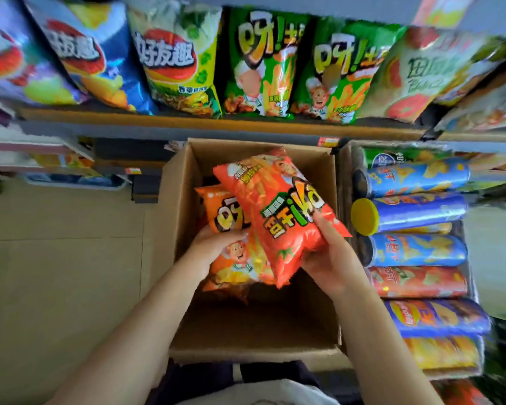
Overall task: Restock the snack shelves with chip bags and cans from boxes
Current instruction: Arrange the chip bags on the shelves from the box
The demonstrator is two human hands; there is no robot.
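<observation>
An open cardboard box [176, 206] stands on the floor below me. Over it I hold two chip bags. My right hand [326, 258] grips a red-orange bag [275, 211] that lies on top, turned upside down. My left hand [214, 249] grips an orange bag [231, 229] beneath it, by its left side. A second box [343, 171] to the right holds several chip cans [415, 249] lying on their sides, blue, red and yellow. The shelf [187, 121] ahead carries a row of standing chip bags, among them green ones [260, 68].
Lower shelves [56, 159] with more snacks run to the left. Beige floor tiles [56, 273] lie left of the box. A yellow can lid [364, 217] faces the cardboard box. My dark trousers show at the bottom edge.
</observation>
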